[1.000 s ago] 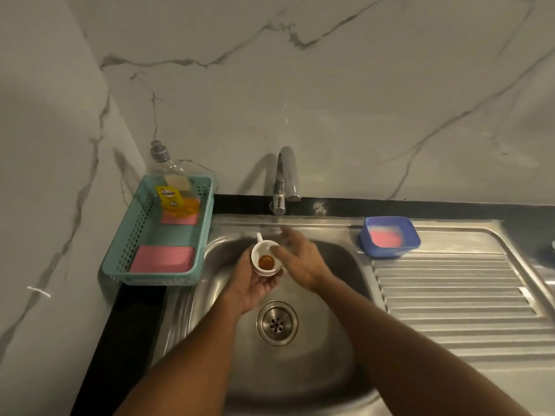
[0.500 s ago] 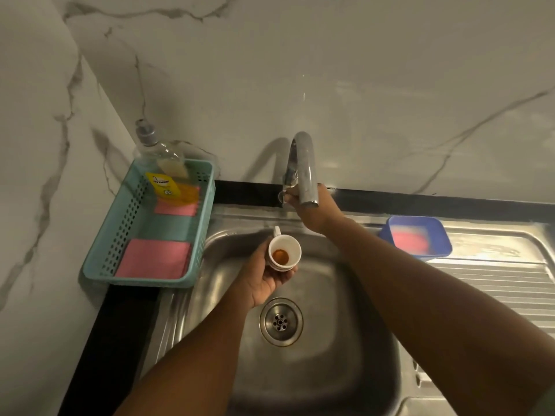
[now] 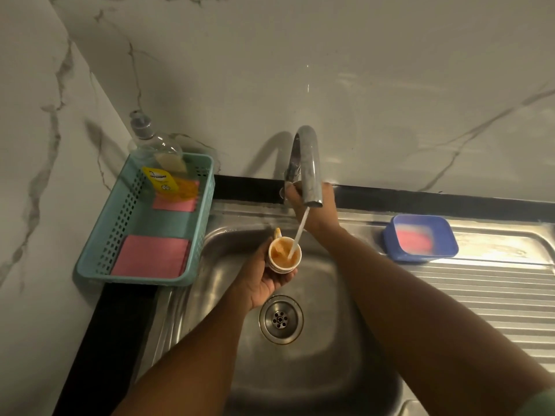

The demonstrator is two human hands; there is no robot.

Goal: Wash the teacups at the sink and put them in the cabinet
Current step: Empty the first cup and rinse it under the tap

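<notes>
At centre frame, the left hand (image 3: 264, 283) grips a cup (image 3: 283, 256) under the tap (image 3: 309, 163) stream (image 3: 300, 229), over the sink (image 3: 315, 370). The right hand (image 3: 326, 213) sits behind the tap, its grip hidden.

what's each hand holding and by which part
The left hand holds the teacup by its lower body, from underneath. The right hand is at the faucet base, behind the spout; its grip is hidden.

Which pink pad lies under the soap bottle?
The far pad in the teal basket; the near pad lies uncovered, the third in the blue tub.
</notes>
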